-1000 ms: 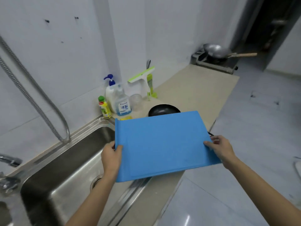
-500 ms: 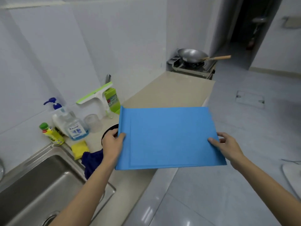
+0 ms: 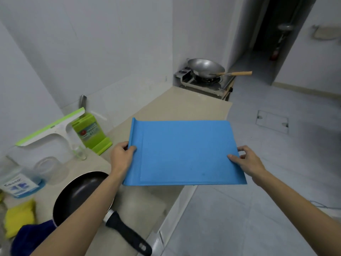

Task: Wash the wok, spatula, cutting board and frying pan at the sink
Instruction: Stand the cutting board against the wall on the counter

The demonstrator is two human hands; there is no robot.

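I hold a blue cutting board (image 3: 184, 152) flat in the air above the beige counter's front edge. My left hand (image 3: 121, 156) grips its left rim and my right hand (image 3: 247, 161) grips its right edge. A black frying pan (image 3: 77, 193) with a black handle lies on the counter below my left forearm. Far back on a gas stove sits a steel wok (image 3: 204, 68), and a spatula with a wooden handle (image 3: 238, 73) rests in it. The sink is out of view.
Along the wall stand a green-and-white squeegee (image 3: 49, 130), a green holder (image 3: 90, 133), a clear glass (image 3: 79, 153) and a soap bottle (image 3: 20, 183). A yellow sponge (image 3: 20, 215) and dark blue cloth (image 3: 33, 237) lie at the lower left. The tiled floor (image 3: 276, 182) lies to the right.
I have carried the cutting board from over the sink to the right along the counter. My view turned right, so the sink has left the frame and the frying pan shows in full.
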